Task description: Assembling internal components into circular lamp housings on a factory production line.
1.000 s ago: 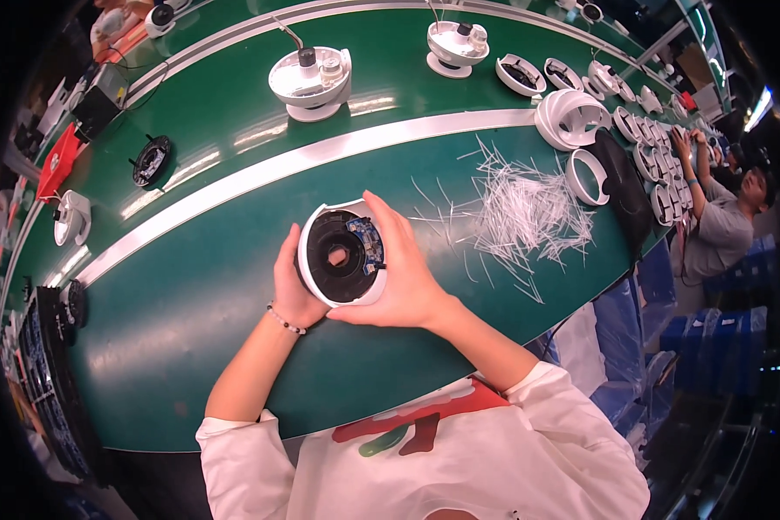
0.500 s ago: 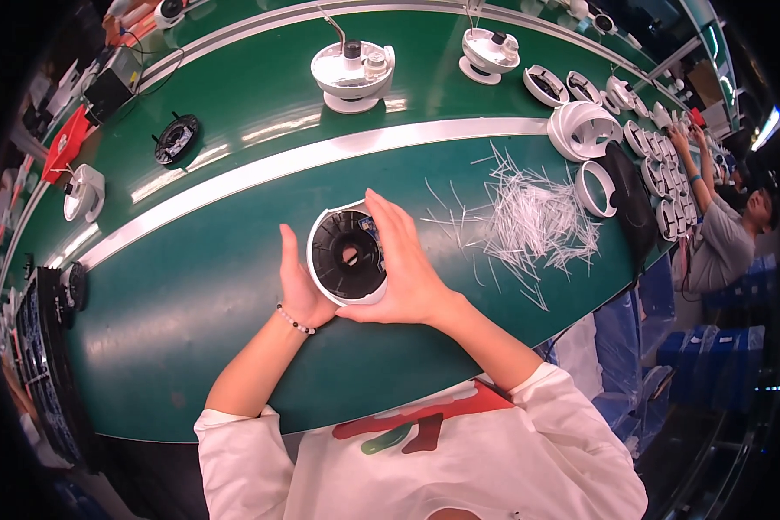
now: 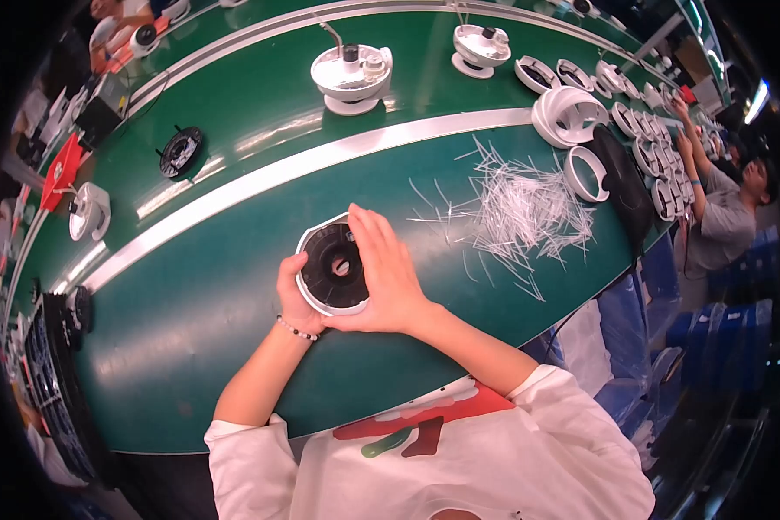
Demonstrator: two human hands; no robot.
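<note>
Over the green work surface I hold a round white housing [image 3: 323, 262] fitted with a black ribbed disc that has a hole at its centre. My left hand [image 3: 296, 295] grips its lower left rim, with the thumb against the edge and the other fingers hidden underneath. My right hand [image 3: 388, 279] wraps round the right side, fingers stretched along the rim and covering part of the black disc. A small part of a circuit board shows beside the right fingers.
A heap of thin white strips [image 3: 529, 204] lies to the right, with white ring-shaped shells [image 3: 586, 173] beyond it. White units on round bases [image 3: 353, 80] stand on the raised far strip, near a black round part [image 3: 181, 152]. A co-worker [image 3: 728, 212] reaches over at right.
The housing has moved slightly left and down, and its open face has tilted. My left thumb has closed onto the rim; before, it stood away from it.
</note>
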